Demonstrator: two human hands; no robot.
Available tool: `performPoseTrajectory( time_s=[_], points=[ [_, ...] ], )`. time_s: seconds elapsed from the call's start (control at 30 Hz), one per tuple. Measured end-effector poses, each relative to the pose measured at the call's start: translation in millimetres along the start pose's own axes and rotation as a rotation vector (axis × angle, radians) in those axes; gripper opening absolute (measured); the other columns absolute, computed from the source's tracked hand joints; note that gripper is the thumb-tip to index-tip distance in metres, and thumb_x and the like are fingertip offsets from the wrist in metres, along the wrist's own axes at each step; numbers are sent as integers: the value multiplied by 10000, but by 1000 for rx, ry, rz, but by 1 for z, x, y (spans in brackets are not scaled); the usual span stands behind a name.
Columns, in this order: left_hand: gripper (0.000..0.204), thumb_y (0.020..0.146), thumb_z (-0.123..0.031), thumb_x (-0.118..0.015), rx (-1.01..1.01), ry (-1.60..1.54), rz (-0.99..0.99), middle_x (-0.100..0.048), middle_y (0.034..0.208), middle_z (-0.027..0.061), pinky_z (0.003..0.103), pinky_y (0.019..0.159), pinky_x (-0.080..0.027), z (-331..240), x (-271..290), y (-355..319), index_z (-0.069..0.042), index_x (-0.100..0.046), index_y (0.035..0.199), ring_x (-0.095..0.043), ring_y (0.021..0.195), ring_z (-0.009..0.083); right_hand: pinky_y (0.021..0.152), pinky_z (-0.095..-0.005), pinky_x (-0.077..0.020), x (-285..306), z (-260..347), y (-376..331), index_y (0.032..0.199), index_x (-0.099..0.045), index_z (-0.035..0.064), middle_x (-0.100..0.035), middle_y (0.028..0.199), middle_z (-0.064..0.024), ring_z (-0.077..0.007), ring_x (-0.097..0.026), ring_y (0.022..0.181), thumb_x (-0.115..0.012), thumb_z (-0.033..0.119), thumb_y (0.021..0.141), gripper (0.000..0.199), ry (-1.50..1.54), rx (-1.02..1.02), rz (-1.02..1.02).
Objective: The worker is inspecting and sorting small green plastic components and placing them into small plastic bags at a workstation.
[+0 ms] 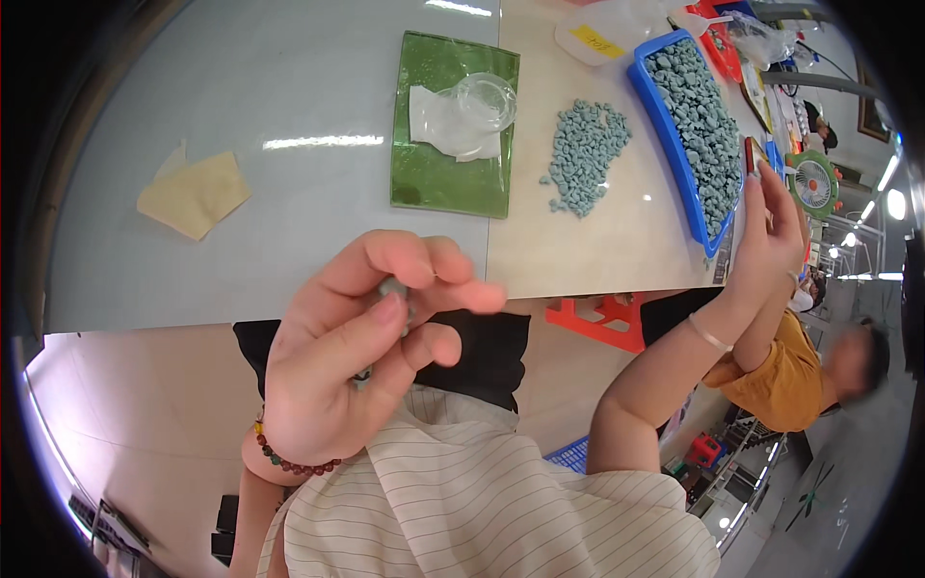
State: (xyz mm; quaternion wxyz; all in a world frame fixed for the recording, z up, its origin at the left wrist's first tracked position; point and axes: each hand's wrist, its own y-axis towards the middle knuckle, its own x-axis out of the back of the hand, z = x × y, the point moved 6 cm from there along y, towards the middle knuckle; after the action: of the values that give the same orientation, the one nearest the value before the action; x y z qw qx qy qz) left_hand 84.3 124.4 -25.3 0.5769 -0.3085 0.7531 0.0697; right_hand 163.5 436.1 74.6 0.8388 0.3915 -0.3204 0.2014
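My left hand (352, 337), palm turned up, is raised in front of the table's near edge. Its curled fingers and thumb close on small grey-green stones (393, 287), partly hidden behind the thumb; I cannot tell how many. A beaded bracelet (299, 469) circles that wrist. Stretched out to the right, my right hand (771, 231) is beside the blue tray (665, 125) heaped with grey-green stones (694, 125). Its fingertips come together next to a small brown-red object, and what they pinch, if anything, is too small to make out. A loose pile of similar stones (588, 154) lies left of the tray.
A green mat (453, 193) carries a white tissue (438, 125) and a clear round cup (487, 101). Yellowish paper (198, 197) lies at left. A translucent jug (597, 34) stands at the back. Rightward are a green fan (812, 183), a red stool (602, 323) and another person in orange (780, 385).
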Motion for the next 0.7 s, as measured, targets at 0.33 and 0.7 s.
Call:
performPoseTrajectory(
  time_s=[0.33,0.7],
  points=[
    [368,952,-308,-342,-95,-113,395,-533,666,42,201,437,-313,2,1,-4,20,-504,915,-378,470,56,707,-225,-458,3,47,-22,936,-619,-17,-621,909,-83,-109,-569,819,-571,28,804,147,266,98,-188],
    [180,907,-123,-438,-76,215,232,-517,742,2,185,546,-324,4,-11,-2,6,-556,949,-396,575,45,611,-245,-411,-72,80,-62,809,-604,2,-598,804,-73,-156,-554,704,-615,-21,712,100,66,335,491]
  ],
)
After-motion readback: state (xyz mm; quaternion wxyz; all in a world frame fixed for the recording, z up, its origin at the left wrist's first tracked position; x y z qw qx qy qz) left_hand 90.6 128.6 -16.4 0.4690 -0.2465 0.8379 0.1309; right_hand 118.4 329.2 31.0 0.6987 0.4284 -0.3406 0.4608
